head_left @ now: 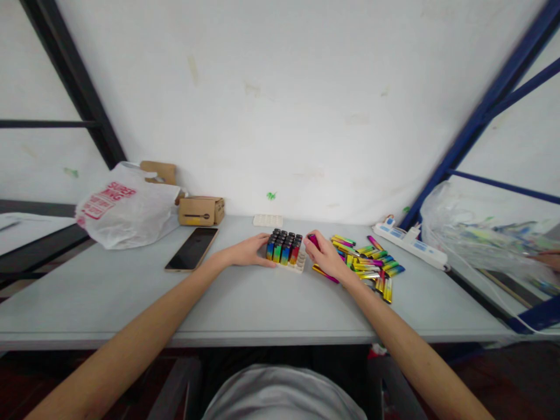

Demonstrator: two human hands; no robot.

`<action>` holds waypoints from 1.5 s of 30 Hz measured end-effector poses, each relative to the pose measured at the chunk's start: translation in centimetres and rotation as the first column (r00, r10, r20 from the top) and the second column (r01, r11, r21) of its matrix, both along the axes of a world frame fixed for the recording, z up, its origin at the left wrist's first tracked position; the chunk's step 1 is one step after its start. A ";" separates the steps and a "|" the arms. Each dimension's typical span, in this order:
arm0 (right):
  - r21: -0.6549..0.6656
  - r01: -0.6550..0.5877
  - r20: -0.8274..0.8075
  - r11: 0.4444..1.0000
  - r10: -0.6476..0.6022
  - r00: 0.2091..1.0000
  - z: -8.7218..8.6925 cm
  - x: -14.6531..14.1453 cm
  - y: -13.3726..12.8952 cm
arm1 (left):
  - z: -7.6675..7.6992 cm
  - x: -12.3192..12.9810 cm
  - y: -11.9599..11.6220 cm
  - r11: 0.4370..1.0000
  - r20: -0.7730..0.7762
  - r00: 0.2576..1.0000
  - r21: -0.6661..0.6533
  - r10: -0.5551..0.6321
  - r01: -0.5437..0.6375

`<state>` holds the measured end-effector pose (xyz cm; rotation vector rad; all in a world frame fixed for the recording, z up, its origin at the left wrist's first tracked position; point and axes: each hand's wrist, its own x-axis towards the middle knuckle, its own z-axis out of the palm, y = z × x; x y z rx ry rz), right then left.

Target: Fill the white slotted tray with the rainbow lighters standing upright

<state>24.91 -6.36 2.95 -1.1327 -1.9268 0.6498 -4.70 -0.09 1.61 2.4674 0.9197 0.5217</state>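
And here, mid-table, the tray (296, 268), white and low, with black-topped tubes (281, 252) standing upright in tight rows. Take it as the clock's centre. At nine o'clock the left hand (250, 251) spans its end, thumb and fingers well parted with the tray between them: a light bracing hold. At three o'clock the right hand (321, 252) is curled closed, pinching one purplish tube (313, 240) just beside the rows. Its lower end is hidden by the fingers.

The step in hand looks like standing tubes one by one. A placing move would call for an upright tube, lined up over the pale sockets showing at the tray's four o'clock edge, with the tray braced.

Out at three, a loose pile (367, 261) of shiny tubes, lying every which way; beyond it, a power strip (413, 244). A second tray (268, 220) sits at eleven, near the wall (280, 105). Phone (192, 249) at nine, box (201, 210) at ten, white bag (131, 210) past it, all on a pale grey table (245, 303). Blue frame (472, 122) up at two, black frame (74, 76) at ten!
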 end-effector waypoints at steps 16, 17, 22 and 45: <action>0.141 -0.149 0.155 0.979 0.127 0.980 0.8 0.2 -0.8 | -0.4 -0.1 0.3 1.000 -0.005 1.000 -0.001 -0.012 0.012; 0.142 -0.142 0.159 0.980 0.119 0.980 0.7 0.1 -0.8 | -0.4 -0.1 0.3 1.000 -0.007 1.000 -0.005 -0.012 0.012; 0.128 -0.130 0.175 0.983 0.107 0.979 0.0 -0.3 -0.9 | -0.2 -0.1 0.0 1.000 -0.008 1.000 0.002 -0.007 0.007; -0.146 -0.194 0.407 0.970 0.237 0.882 2.5 7.5 0.5 | -0.1 -0.1 0.3 1.000 -0.023 1.000 -0.007 0.010 -0.010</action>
